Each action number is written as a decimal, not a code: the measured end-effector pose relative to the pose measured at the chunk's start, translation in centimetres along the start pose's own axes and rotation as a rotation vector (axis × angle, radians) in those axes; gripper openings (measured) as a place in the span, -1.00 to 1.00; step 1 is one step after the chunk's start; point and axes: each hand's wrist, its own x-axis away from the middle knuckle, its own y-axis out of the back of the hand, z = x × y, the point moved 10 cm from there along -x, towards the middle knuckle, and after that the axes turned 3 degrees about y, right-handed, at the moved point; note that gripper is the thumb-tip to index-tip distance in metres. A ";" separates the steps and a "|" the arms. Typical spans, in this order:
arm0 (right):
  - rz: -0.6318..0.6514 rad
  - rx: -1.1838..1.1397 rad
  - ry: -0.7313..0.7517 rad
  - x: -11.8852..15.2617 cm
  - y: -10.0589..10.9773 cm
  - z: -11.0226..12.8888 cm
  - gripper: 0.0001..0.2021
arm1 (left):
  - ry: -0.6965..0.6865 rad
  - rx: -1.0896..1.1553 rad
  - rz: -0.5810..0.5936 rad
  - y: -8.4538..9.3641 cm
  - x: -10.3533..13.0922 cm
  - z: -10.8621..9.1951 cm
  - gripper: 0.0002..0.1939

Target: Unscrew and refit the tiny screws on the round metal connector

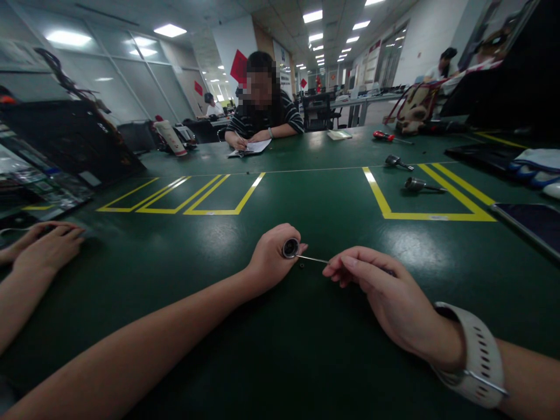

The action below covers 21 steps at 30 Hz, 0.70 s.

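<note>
My left hand (272,256) is curled around the handle of a small screwdriver (292,249), its round metal butt end facing up toward me between thumb and fingers. The thin shaft runs to the right, and my right hand (385,294) pinches its tip between thumb and forefinger, the other fingers loosely bent. Both hands rest on the green tabletop (306,350), close together, and a tiny dark screw (301,266) lies on the mat just below the shaft. A pale watch strap (475,353) wraps my right wrist.

To the far left, another person's hand (46,245) lies flat on the tabletop beside an opened laptop (52,157). Beyond my hands run yellow tape lines (184,201), and inside the right-hand marking lie two more metal drivers (417,185). Further back a red-handled screwdriver (385,136) lies near the far edge, where a seated person in a striped top writes on a sheet of paper (251,147).
</note>
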 end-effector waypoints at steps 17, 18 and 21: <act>-0.038 0.015 0.081 0.1 0.6 0.7 -0.81 | 0.007 -0.031 0.050 -0.6 0.1 0.3 -0.84; -0.023 0.035 0.089 0.2 0.5 0.8 -0.81 | 0.004 -0.032 0.052 -0.7 0.1 0.3 -0.84; 0.024 0.108 0.101 0.3 0.1 0.7 -0.81 | -0.002 -0.034 0.059 -0.8 0.1 0.2 -0.83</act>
